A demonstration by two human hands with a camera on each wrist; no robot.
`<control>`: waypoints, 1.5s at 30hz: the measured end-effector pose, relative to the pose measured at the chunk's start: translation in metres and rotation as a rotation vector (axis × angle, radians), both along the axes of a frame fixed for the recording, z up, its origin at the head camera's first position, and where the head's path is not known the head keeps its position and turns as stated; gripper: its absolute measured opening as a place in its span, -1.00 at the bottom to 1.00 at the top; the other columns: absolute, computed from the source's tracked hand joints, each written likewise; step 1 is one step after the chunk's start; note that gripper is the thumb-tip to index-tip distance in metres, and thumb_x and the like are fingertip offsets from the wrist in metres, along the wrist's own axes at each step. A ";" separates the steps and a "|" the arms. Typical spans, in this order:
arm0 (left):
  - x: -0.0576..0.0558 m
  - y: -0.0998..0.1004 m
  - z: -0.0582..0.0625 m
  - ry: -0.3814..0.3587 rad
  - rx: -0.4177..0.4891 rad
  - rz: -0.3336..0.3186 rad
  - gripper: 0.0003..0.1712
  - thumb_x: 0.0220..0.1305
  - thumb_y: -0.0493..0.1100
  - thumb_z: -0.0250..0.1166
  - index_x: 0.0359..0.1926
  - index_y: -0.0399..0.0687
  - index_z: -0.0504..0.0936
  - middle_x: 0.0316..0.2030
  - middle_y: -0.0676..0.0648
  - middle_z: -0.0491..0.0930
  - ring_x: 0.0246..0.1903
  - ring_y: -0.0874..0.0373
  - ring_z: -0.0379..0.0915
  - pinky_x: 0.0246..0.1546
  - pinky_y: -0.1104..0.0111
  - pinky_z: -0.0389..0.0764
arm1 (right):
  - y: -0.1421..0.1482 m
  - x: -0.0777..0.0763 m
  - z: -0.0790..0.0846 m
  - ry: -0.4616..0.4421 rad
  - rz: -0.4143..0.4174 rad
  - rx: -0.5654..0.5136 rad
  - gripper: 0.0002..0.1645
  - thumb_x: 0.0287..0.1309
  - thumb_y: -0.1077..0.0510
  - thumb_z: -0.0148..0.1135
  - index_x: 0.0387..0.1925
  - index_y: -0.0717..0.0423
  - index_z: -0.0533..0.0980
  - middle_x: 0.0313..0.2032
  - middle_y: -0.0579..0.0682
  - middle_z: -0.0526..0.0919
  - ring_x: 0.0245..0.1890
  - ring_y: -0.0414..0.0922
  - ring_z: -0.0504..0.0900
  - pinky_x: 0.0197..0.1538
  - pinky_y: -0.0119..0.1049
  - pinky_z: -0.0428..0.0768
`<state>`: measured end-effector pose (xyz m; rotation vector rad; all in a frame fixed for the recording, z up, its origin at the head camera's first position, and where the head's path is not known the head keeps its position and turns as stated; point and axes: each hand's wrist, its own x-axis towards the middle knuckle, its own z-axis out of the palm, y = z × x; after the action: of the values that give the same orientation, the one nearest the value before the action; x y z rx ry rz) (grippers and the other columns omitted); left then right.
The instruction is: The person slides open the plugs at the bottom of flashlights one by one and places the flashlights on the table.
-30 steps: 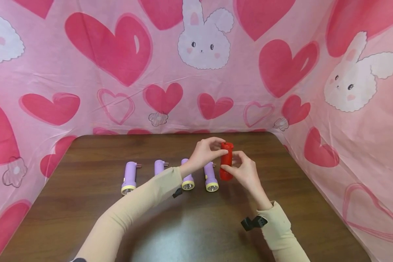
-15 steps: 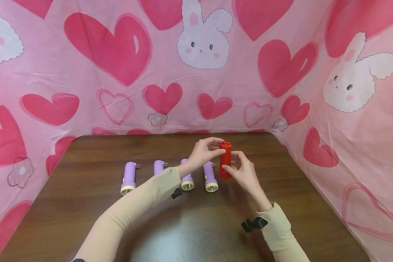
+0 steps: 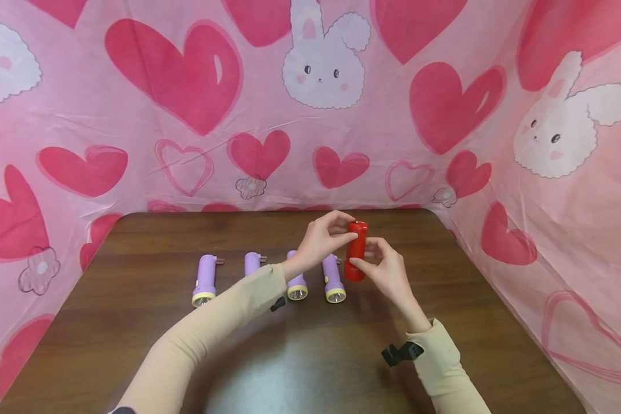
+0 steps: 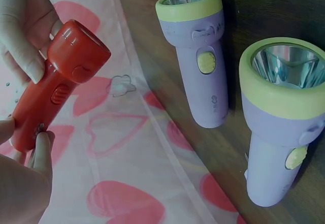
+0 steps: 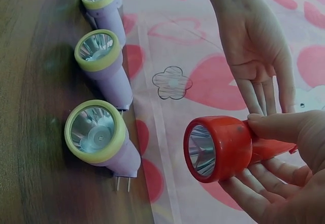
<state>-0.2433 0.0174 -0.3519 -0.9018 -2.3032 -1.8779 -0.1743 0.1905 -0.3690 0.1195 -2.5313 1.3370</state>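
A red flashlight (image 3: 356, 250) is held above the right part of the table, its lens end lower in the head view. My left hand (image 3: 321, 238) pinches the tail end between thumb and fingers. Close to the lens end, my right hand (image 3: 390, 273) grips the body with thumb and fingertips. The left wrist view shows a ridged red switch (image 4: 60, 94) on its side. Its clear lens (image 5: 201, 150) shows in the right wrist view; no glow is visible there. Just left of it on the table lies a purple flashlight (image 3: 333, 280) with a yellow rim.
More purple flashlights stretch leftward in a row, including one (image 3: 205, 279) at the far left and one (image 3: 296, 287) partly behind my left forearm. Metal plug prongs (image 5: 123, 184) stick out from one. A heart-patterned pink cloth (image 3: 259, 103) surrounds the brown table (image 3: 300, 368).
Both hands keep hold of the red flashlight, which has shifted very slightly up and left. The purple flashlights stay where they were.
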 end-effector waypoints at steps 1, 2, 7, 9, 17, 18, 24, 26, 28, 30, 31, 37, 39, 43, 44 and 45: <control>0.000 0.000 0.000 0.004 -0.004 0.001 -0.60 0.20 -0.22 0.43 0.06 -0.11 0.58 -0.03 -0.13 0.71 -0.02 0.03 0.70 0.06 0.28 0.67 | 0.000 0.000 0.000 -0.002 -0.003 0.001 -0.44 0.03 0.15 0.50 0.08 0.14 0.49 -0.05 0.20 0.73 -0.05 0.12 0.73 0.08 0.05 0.66; 0.000 0.000 0.000 0.010 -0.006 0.001 -0.60 0.20 -0.22 0.42 0.05 -0.12 0.58 -0.03 -0.14 0.71 -0.02 0.02 0.70 0.06 0.28 0.66 | 0.000 0.000 0.000 -0.002 -0.006 0.002 -0.43 0.03 0.15 0.51 0.08 0.14 0.50 -0.05 0.20 0.73 -0.05 0.12 0.73 0.08 0.05 0.66; 0.000 0.000 0.001 0.035 -0.021 0.002 -0.60 0.21 -0.20 0.42 0.05 -0.13 0.56 -0.03 -0.14 0.71 -0.02 0.03 0.70 0.06 0.28 0.66 | 0.000 -0.002 0.000 -0.012 -0.019 -0.003 -0.44 0.03 0.12 0.51 0.08 0.15 0.52 -0.04 0.20 0.74 -0.04 0.12 0.73 0.07 0.05 0.67; 0.000 0.000 0.001 0.042 -0.028 0.001 -0.60 0.20 -0.19 0.43 0.04 -0.14 0.55 -0.02 -0.14 0.71 -0.02 0.03 0.70 0.06 0.28 0.67 | 0.000 -0.002 -0.001 -0.017 -0.022 -0.002 -0.44 0.04 0.11 0.50 0.08 0.15 0.53 -0.04 0.20 0.74 -0.04 0.13 0.73 0.07 0.05 0.67; 0.001 0.000 0.000 0.056 -0.028 0.014 -0.63 0.18 -0.20 0.44 -0.01 -0.15 0.56 -0.01 -0.15 0.71 -0.02 0.03 0.71 0.05 0.27 0.67 | -0.001 -0.002 -0.001 -0.026 -0.030 -0.003 -0.45 0.03 0.11 0.51 0.07 0.13 0.54 -0.06 0.19 0.75 -0.06 0.11 0.74 0.05 0.03 0.68; 0.002 -0.001 0.000 0.056 -0.025 0.015 -0.63 0.18 -0.20 0.44 -0.02 -0.14 0.57 -0.01 -0.15 0.72 -0.02 0.02 0.71 0.05 0.27 0.67 | -0.001 -0.002 -0.001 -0.026 -0.029 -0.003 -0.45 0.03 0.11 0.51 0.07 0.12 0.54 -0.06 0.18 0.75 -0.06 0.11 0.74 0.05 0.02 0.68; 0.002 -0.002 0.001 0.049 -0.009 0.015 -0.67 0.17 -0.20 0.45 -0.07 -0.12 0.58 -0.03 -0.14 0.72 -0.03 0.02 0.71 0.04 0.25 0.67 | -0.002 -0.002 -0.001 -0.012 -0.019 -0.015 -0.45 0.02 0.12 0.52 0.06 0.14 0.54 -0.07 0.19 0.75 -0.06 0.10 0.73 0.06 0.02 0.68; 0.002 -0.002 0.002 0.049 -0.006 0.014 -0.68 0.17 -0.21 0.45 -0.08 -0.12 0.58 -0.02 -0.15 0.72 -0.03 0.02 0.71 0.04 0.25 0.67 | -0.002 -0.002 -0.001 -0.010 -0.017 -0.018 -0.44 0.01 0.13 0.52 0.06 0.15 0.54 -0.07 0.20 0.75 -0.06 0.10 0.73 0.07 0.01 0.68; 0.002 -0.002 0.002 0.048 -0.005 0.014 -0.69 0.17 -0.22 0.45 -0.08 -0.13 0.58 -0.03 -0.15 0.72 -0.03 0.01 0.71 0.04 0.25 0.67 | -0.002 -0.002 -0.001 -0.011 -0.016 -0.018 -0.44 0.01 0.12 0.52 0.06 0.15 0.54 -0.06 0.20 0.74 -0.06 0.10 0.73 0.07 0.01 0.68; 0.002 -0.002 0.002 0.045 -0.007 0.011 -0.70 0.17 -0.22 0.44 -0.09 -0.13 0.58 -0.02 -0.15 0.72 -0.03 0.00 0.71 0.03 0.24 0.68 | -0.001 -0.002 -0.001 -0.014 -0.017 -0.015 -0.44 0.02 0.12 0.52 0.07 0.15 0.54 -0.05 0.20 0.74 -0.05 0.10 0.73 0.07 0.00 0.68; 0.002 -0.002 0.002 0.044 -0.008 0.008 -0.70 0.18 -0.22 0.44 -0.09 -0.13 0.58 -0.02 -0.15 0.72 -0.02 0.00 0.71 0.03 0.23 0.68 | -0.001 -0.002 -0.001 -0.016 -0.018 -0.014 -0.44 0.03 0.12 0.51 0.07 0.15 0.54 -0.05 0.20 0.74 -0.05 0.10 0.73 0.07 0.00 0.68; 0.003 -0.002 0.003 0.037 -0.021 -0.004 -0.73 0.21 -0.22 0.41 -0.09 -0.12 0.57 -0.02 -0.14 0.71 -0.02 0.00 0.70 0.04 0.22 0.68 | -0.001 -0.002 -0.002 -0.012 -0.024 -0.009 -0.45 0.02 0.13 0.52 0.06 0.15 0.54 -0.05 0.20 0.74 -0.05 0.10 0.73 0.05 0.00 0.68; 0.003 -0.002 0.003 0.044 -0.025 -0.005 -0.73 0.22 -0.23 0.41 -0.09 -0.13 0.58 -0.03 -0.15 0.72 -0.03 -0.01 0.70 0.03 0.22 0.69 | -0.002 -0.002 -0.002 -0.003 -0.022 -0.012 -0.45 0.01 0.15 0.52 0.06 0.17 0.55 -0.06 0.20 0.74 -0.06 0.10 0.73 0.04 0.00 0.69; 0.004 0.000 0.004 0.075 -0.043 0.000 -0.75 0.22 -0.26 0.40 -0.10 -0.16 0.59 -0.04 -0.16 0.72 -0.06 -0.03 0.71 0.03 0.23 0.69 | -0.002 -0.001 -0.001 0.007 -0.011 -0.014 -0.45 0.00 0.17 0.53 0.05 0.19 0.55 -0.06 0.22 0.74 -0.06 0.11 0.73 0.03 -0.01 0.69; 0.004 0.000 0.004 0.083 -0.047 0.001 -0.76 0.22 -0.27 0.39 -0.10 -0.17 0.60 -0.04 -0.17 0.72 -0.07 -0.04 0.71 0.03 0.23 0.69 | -0.002 -0.001 -0.002 0.007 -0.007 -0.014 -0.45 0.00 0.17 0.52 0.05 0.19 0.55 -0.06 0.22 0.74 -0.06 0.11 0.73 0.03 -0.01 0.69; 0.004 0.000 0.005 0.090 -0.052 0.001 -0.76 0.22 -0.28 0.39 -0.10 -0.18 0.60 -0.03 -0.17 0.71 -0.07 -0.04 0.70 0.03 0.23 0.69 | -0.002 -0.001 -0.002 0.004 -0.004 -0.013 -0.45 0.00 0.17 0.52 0.06 0.19 0.55 -0.05 0.22 0.74 -0.06 0.11 0.73 0.03 -0.01 0.69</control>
<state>-0.2392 0.0174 -0.3472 -0.9694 -2.3100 -1.7465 -0.1751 0.1886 -0.3708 0.1140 -2.5175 1.3496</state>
